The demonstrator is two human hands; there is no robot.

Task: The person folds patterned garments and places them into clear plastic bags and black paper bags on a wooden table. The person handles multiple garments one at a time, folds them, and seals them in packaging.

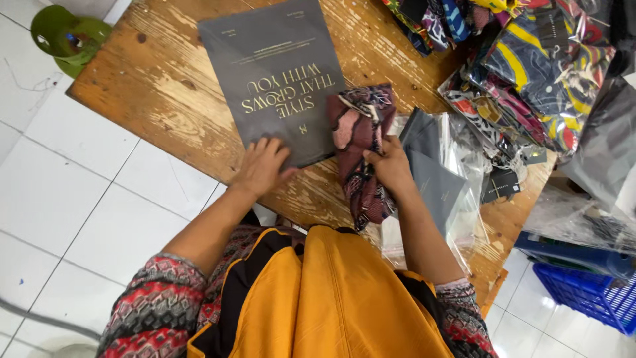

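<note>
A flat grey mailer bag (pixel 271 73) with gold lettering lies on the worn wooden table (pixel 159 86). My left hand (pixel 262 166) presses flat on the bag's near edge, fingers spread. Beside it, my right hand (pixel 389 166) grips a folded maroon and pink patterned cloth (pixel 361 142), which hangs over the table's near edge. The cloth's top touches the bag's right corner.
Clear plastic sleeves with dark grey cards (pixel 437 172) lie right of the cloth. Packed colourful patterned fabrics (pixel 530 73) pile at the far right. A blue plastic crate (pixel 589 295) stands on the white tiled floor; a green plastic object (pixel 66 36) sits beyond the table's left corner.
</note>
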